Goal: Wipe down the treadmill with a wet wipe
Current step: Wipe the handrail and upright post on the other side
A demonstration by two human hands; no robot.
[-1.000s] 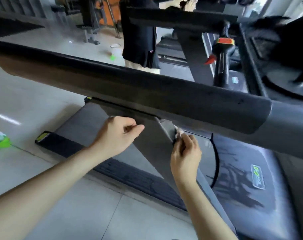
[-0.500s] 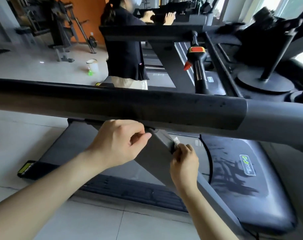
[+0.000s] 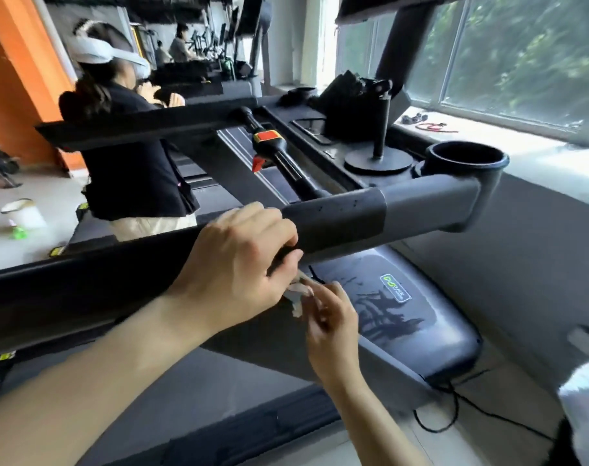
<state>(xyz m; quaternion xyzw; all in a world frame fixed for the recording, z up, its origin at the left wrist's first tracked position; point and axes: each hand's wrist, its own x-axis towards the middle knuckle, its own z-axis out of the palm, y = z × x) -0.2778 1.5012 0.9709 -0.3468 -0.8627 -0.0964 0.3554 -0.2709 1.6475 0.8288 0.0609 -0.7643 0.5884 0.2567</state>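
Observation:
The treadmill's long dark handrail (image 3: 337,223) crosses the view from lower left to a grey cup holder (image 3: 464,163) at the right. My left hand (image 3: 239,264) is curled in front of the rail, its fingertips at the rail's underside. Just below it my right hand (image 3: 333,317) pinches a small crumpled white wet wipe (image 3: 298,292) beside the slanted upright (image 3: 380,358). The wipe touches the fingertips of both hands; motion blur hides whether the left hand grips it. The grey motor cover (image 3: 421,317) with a green logo lies beyond.
A person in a dark top (image 3: 131,169) stands on the neighbouring treadmill at the left. The console tray (image 3: 320,129) holds a phone stand and a red safety clip (image 3: 269,137). A black cable (image 3: 454,408) runs on the floor. A window sill (image 3: 508,142) lies at the right.
The camera has tilted up and right, showing the console and window. Both hands rose toward the handrail and came together; the wipe left the upright's edge and now sits between the fingertips.

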